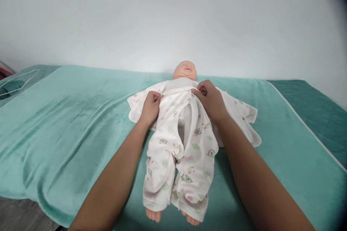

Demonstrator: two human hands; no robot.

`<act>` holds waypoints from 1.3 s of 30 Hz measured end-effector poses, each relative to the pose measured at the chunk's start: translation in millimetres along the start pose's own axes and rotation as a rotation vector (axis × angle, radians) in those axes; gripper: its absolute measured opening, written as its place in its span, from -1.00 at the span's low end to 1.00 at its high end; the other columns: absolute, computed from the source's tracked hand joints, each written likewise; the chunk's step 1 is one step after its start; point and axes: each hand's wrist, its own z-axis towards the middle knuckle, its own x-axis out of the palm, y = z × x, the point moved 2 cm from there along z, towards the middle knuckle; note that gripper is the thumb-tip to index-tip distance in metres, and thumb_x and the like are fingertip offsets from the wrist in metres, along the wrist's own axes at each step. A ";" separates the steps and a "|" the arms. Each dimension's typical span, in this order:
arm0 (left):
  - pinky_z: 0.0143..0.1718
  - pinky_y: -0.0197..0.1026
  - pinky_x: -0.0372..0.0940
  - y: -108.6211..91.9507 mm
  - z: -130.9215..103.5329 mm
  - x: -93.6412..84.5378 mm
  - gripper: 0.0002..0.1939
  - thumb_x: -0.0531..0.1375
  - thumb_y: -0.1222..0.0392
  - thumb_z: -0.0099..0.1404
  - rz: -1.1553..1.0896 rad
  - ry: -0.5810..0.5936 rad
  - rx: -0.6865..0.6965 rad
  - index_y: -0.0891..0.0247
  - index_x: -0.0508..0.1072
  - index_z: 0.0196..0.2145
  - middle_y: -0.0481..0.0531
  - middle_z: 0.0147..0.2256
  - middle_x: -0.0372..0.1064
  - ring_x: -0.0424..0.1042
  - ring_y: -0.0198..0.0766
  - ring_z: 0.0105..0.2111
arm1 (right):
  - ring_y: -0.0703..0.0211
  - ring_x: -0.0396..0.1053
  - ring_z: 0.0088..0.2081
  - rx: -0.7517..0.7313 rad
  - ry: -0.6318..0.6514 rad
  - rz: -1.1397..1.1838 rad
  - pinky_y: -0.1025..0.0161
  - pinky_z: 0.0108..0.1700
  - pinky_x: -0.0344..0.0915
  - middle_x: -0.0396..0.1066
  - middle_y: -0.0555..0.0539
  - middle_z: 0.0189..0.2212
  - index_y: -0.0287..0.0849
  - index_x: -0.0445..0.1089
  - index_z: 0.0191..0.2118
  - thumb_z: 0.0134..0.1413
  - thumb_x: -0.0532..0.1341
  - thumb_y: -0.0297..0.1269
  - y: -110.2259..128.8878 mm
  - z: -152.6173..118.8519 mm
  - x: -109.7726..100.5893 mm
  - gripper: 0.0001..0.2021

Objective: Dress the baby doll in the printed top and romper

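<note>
A baby doll (185,70) lies on its back with its head toward the wall and its feet toward me. Printed white baby pants (168,140) cover its legs and reach up over its belly; an opening shows at the crotch. Beneath the doll a white baby shirt (240,117) is spread open to both sides. My left hand (151,105) pinches the pants' waistband at the left side. On the right, my right hand (210,97) grips the waistband with thumb and fingers closed. The doll's bare toes stick out of the leg cuffs.
A light green blanket (67,115) covers the bed, with folds at the left. Darker green bedding (311,108) shows at the right. Behind stands a white wall (173,18). A white cord or wire loop (21,79) lies at the far left.
</note>
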 end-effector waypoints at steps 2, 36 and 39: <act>-0.16 -0.21 0.18 -6.8 -4.6 1.3 -0.90 0.22 0.15 0.33 -0.030 0.041 0.099 0.18 0.41 -0.21 -0.02 -0.31 0.35 0.32 -0.23 -0.25 | 0.11 0.29 -0.23 -0.104 0.002 0.040 0.14 -0.09 0.24 0.34 -0.02 -0.32 -0.07 0.30 -0.34 0.18 0.23 -0.05 -4.0 0.1 -1.4 -0.78; 0.17 -0.06 0.12 -32.3 41.3 14.5 -0.85 0.07 0.12 0.43 0.526 0.186 0.414 0.18 0.38 -0.24 0.05 -0.03 0.44 0.30 -0.16 0.06 | 0.21 0.22 -0.25 -0.001 0.186 0.090 0.23 -0.18 0.13 0.30 0.01 -0.29 -0.14 0.27 -0.37 0.20 0.19 -0.05 -23.2 48.5 8.0 -0.74; 0.18 -0.05 0.13 -33.7 42.7 11.0 -0.85 0.09 0.08 0.41 0.479 0.255 0.289 0.19 0.36 -0.25 0.06 0.09 0.39 0.31 -0.18 0.09 | 0.21 0.21 -0.25 0.037 0.191 0.107 0.24 -0.18 0.14 0.28 0.02 -0.30 -0.13 0.29 -0.35 0.20 0.19 -0.02 -23.0 46.4 8.6 -0.72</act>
